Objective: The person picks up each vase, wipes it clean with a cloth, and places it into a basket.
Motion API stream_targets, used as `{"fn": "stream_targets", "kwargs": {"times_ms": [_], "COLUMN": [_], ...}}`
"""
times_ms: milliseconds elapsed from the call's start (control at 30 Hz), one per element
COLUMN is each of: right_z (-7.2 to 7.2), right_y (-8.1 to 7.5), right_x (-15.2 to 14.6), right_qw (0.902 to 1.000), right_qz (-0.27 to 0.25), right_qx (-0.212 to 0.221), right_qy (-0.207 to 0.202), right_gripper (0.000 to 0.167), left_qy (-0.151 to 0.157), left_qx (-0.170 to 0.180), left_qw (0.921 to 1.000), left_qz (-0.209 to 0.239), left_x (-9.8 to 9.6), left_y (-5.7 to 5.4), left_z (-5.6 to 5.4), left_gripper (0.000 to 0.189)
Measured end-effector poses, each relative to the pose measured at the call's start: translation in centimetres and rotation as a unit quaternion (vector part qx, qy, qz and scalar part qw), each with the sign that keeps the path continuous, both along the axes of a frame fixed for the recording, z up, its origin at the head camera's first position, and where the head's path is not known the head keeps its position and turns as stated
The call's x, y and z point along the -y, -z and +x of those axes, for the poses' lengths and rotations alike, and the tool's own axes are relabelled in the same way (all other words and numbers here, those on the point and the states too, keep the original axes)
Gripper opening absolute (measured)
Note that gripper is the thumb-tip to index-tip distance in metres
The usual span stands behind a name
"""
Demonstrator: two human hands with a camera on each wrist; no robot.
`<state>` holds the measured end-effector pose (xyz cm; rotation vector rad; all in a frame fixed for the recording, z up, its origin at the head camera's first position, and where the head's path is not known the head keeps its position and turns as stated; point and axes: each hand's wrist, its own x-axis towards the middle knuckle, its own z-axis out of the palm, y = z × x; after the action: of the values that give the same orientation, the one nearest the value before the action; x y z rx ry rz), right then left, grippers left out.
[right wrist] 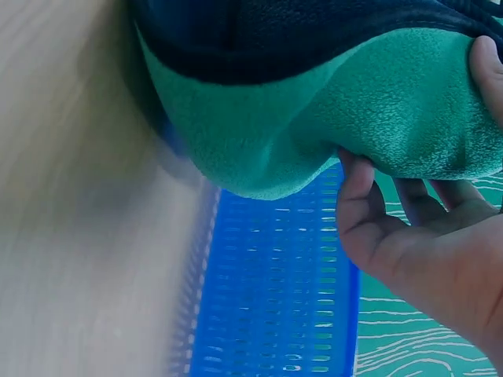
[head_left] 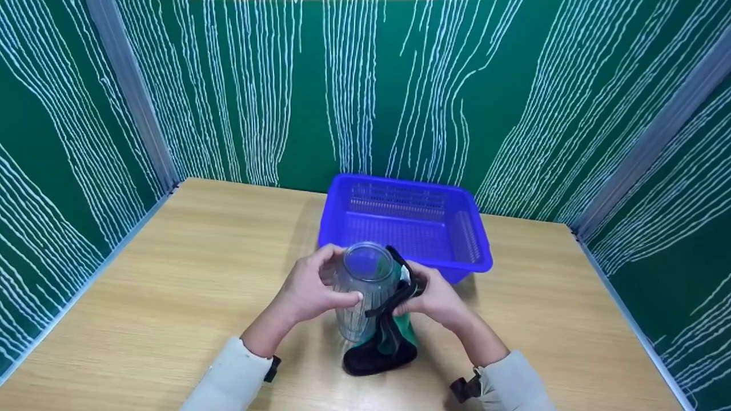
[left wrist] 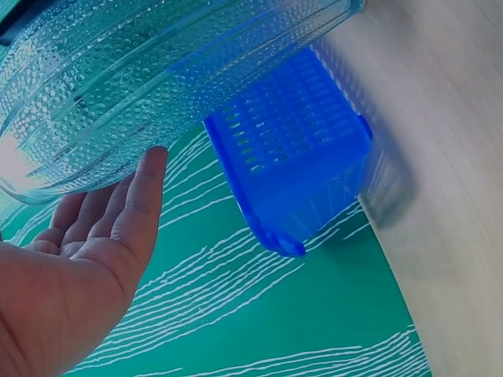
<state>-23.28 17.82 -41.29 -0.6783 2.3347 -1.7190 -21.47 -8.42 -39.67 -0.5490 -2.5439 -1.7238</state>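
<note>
My left hand holds a clear ribbed jar, its thumb across the front and its fingers round the far side. Dimpled texture between the ribs shows on the jar in the left wrist view, where the fingertips touch its side. Close against the jar's right side is a green fleecy cloth with black edging, its black lower end on the table. My right hand pinches the upper part of this cloth. In the right wrist view, thumb and fingers grip the folded cloth from both sides.
A blue plastic basket with slotted walls stands just beyond the hands, near the back of the wooden table. Green panels with white wavy lines enclose the back and both sides, joined by grey corner posts.
</note>
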Motion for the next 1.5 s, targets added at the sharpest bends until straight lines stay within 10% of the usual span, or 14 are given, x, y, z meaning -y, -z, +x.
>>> {"fn": "stream_targets", "kwargs": {"times_ms": [533, 1000, 1500], "right_z": [-0.2, -0.4, -0.5], "right_y": [-2.7, -3.5, -2.4], "right_x": [0.4, 0.5, 0.3], "right_qw": [0.9998, 0.9993, 0.9947], "right_qz": [-0.004, 0.03, 0.09], "right_qx": [-0.018, 0.004, -0.044], "right_qy": [-0.012, -0.023, -0.027], "right_gripper": [0.071, 0.071, 0.08], "left_qy": [0.026, -0.039, -0.058], "left_qx": [0.013, -0.046, -0.067], "left_qw": [0.9994, 0.9935, 0.9903], "left_qz": [0.021, -0.096, -0.108], "left_x": [-0.1, -0.4, -0.5], "left_y": [0.2, -0.8, -0.2], "left_z": [0.0, 0.7, 0.8], "left_gripper": [0.062, 0.074, 0.077]}}
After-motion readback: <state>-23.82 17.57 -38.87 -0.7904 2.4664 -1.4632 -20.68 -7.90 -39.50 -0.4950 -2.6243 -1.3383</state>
